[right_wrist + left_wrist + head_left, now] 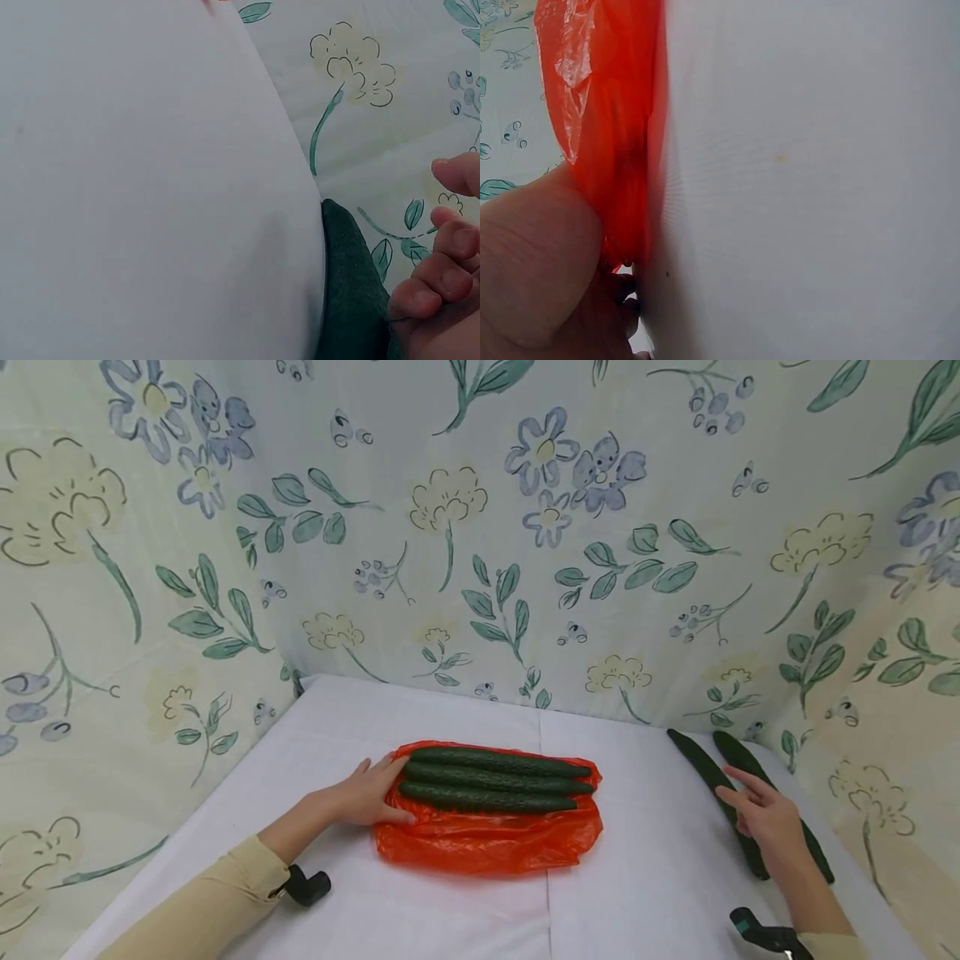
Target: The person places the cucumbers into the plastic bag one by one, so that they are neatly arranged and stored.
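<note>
Three dark green cucumbers (495, 778) lie side by side on a crumpled red plastic bag (487, 847) at the middle of the white table. My left hand (371, 793) rests with spread fingers against the bag's left end, beside the cucumber tips. In the left wrist view, the thumb base touches the red plastic (607, 112); the fingertips are mostly hidden. Over at the right, my right hand (772, 827) hovers above a long cucumber (708, 772), index finger and thumb extended, other fingers loosely bent. Another cucumber (817, 852) lies partly behind this hand. The right wrist view shows a cucumber (345, 277) below the fingers.
A white cloth (637, 877) covers the table. Floral curtains (480, 527) hang close behind the table and along both sides. Black wrist mounts (307, 887) sit at both sleeves, just above the cloth.
</note>
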Motion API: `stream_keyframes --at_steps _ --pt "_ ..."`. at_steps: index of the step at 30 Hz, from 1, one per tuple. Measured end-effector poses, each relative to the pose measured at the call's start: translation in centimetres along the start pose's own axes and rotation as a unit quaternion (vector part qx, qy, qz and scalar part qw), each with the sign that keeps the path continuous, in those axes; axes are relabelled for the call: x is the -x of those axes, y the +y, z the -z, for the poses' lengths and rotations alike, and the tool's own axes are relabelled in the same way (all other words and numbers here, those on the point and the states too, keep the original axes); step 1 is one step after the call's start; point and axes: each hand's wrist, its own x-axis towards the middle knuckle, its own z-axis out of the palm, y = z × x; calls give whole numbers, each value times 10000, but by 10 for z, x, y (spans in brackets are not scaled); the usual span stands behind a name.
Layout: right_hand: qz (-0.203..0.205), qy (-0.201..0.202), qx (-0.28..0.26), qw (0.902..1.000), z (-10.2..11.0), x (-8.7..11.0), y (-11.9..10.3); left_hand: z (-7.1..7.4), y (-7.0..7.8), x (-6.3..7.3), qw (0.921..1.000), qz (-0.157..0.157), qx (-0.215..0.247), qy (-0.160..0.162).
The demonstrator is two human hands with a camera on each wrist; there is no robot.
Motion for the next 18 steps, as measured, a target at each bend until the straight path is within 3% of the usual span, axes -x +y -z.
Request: stream_keyframes --at_steps 10,18 --pt "-643 841 660 9922 15 -4 18 0 0 0 10000 -53 -31 -20" --pt "-799 610 1048 9894 20 -1 35 -3 -2 -1 10000 -76 3 47"
